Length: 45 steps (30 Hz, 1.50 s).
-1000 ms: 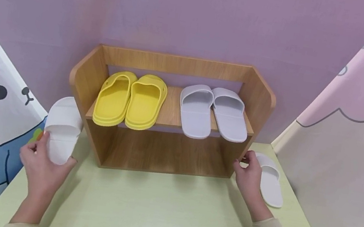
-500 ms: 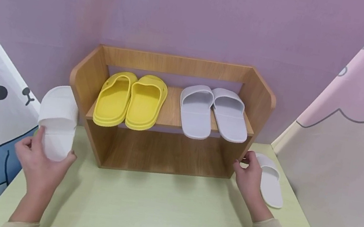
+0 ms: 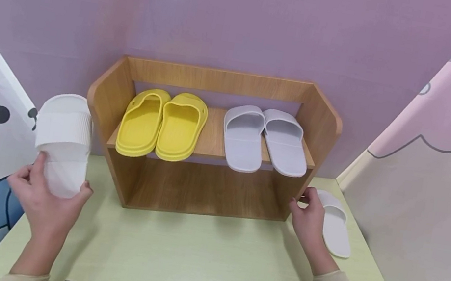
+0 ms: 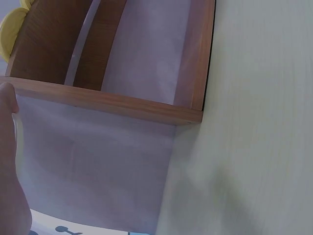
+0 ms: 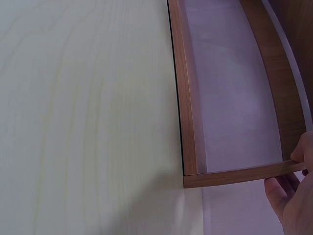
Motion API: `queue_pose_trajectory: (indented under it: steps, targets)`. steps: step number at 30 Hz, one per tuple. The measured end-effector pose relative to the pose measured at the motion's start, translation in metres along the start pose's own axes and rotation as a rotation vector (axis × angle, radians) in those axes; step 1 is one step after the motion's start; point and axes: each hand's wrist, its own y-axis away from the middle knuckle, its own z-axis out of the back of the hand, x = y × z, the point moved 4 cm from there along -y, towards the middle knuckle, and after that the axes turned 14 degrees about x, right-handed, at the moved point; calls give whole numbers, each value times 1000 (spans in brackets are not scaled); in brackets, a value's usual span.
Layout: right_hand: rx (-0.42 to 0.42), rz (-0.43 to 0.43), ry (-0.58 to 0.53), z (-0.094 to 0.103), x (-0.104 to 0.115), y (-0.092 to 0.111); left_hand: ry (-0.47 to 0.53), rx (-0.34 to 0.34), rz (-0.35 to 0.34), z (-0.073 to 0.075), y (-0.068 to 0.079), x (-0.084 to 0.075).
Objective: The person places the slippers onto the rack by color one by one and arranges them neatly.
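Note:
My left hand [image 3: 48, 203] holds a white slipper [image 3: 65, 129] by its heel end, raised beside the left panel of a wooden shoe rack [image 3: 217, 81]. Only a sliver of that slipper [image 4: 19, 147] shows in the left wrist view. With thumb and fingers on either side, my right hand [image 3: 309, 220] pinches the front edge of the rack's right panel; the right wrist view shows this grip on the panel edge [image 5: 234, 175]. Just right of that hand, another white slipper [image 3: 336, 232] lies on the table, its toe end partly hidden.
On the upper shelf, a pair of yellow clogs [image 3: 181, 128] stands at left and a pair of pale lilac slippers [image 3: 242, 146] at right. The rack stands on a light table [image 3: 195, 265] before a purple backdrop [image 3: 245, 19]. Printed side panels flank the table.
My left hand has moved left and the white slipper up and left, away from the rack, with more of its ribbed strap facing the head view. My right hand keeps its place on the rack.

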Motion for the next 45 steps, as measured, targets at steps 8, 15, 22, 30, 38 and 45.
queue_pose_trajectory:
  steps: [8, 15, 22, 30, 38, 45]
  targets:
    - [5, 3, -7, 0, 1, 1, 23, -78, -33, 4, 4, -12]
    - [6, 1, -7, 0, 1, 0, 70, -161, -78, 4, 11, -35]
    - [7, 1, -6, 0, 2, 0, 98, -207, -101, 5, 14, -37]
    - [3, -2, -2, 1, 1, 0, 140, -240, -140, 5, 17, -42]
    - [7, 0, -14, 1, 1, 0, 129, -156, -145, -1, 20, -50]
    - [6, 0, -13, 1, 1, 0, 106, -25, -141, -7, 24, -54]
